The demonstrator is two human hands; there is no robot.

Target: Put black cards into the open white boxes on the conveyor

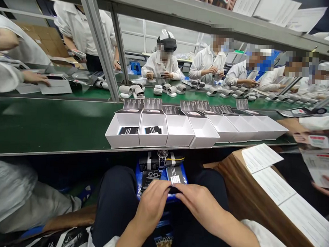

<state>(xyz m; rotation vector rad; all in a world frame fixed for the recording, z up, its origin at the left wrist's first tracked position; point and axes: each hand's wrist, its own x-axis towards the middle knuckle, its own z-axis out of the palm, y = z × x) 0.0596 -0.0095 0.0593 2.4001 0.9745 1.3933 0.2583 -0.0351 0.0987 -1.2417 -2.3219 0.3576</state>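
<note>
Blue plastic formed the tray [138,178] over whose near part the left hand [154,199] and the right hand [197,197] met, both apparently pinching a small, thin, dark piece [173,189] between them, its visible edge running left to right, neither hand clearly nearer. Inside the tray, just beyond the hands, lay a black rectangular printed packet [150,179] at left and a dark-grey, white-labelled packet [175,175] at right; open white cardboard boxes [178,141] stood in a row beyond it.
</note>
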